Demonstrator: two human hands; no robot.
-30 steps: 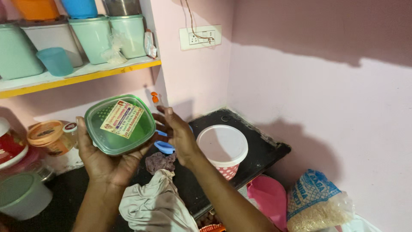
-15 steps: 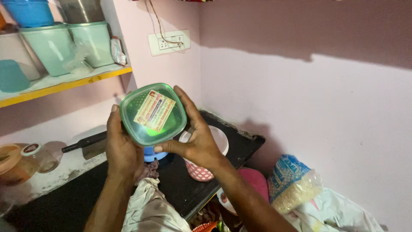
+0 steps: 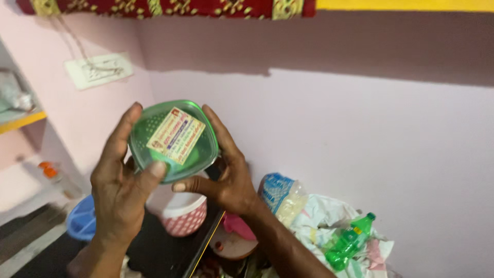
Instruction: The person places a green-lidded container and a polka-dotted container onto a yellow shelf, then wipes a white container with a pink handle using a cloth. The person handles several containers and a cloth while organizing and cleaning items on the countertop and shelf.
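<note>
I hold a green, square plastic container [image 3: 198, 154] with rounded corners and a paper label on its lid, raised in front of the pink wall. My left hand [image 3: 121, 188] grips its left side, thumb pressed on the lid's lower edge. My right hand [image 3: 226, 177] clasps its right side and underside, fingers curled along the rim. Both hands are on the box at once.
Below the box stands a white and red patterned tub [image 3: 184, 213] on a black stovetop [image 3: 159, 247]. A blue dish [image 3: 82, 224] lies to the left. To the right are a bag of grain [image 3: 280, 195], crumpled cloth and a green bottle [image 3: 347, 242]. A wall socket [image 3: 98, 69] sits upper left.
The green container has been lifted up and carried to the right, away from the shelf. My view has swung right too, so the shelf containers have left the frame.
</note>
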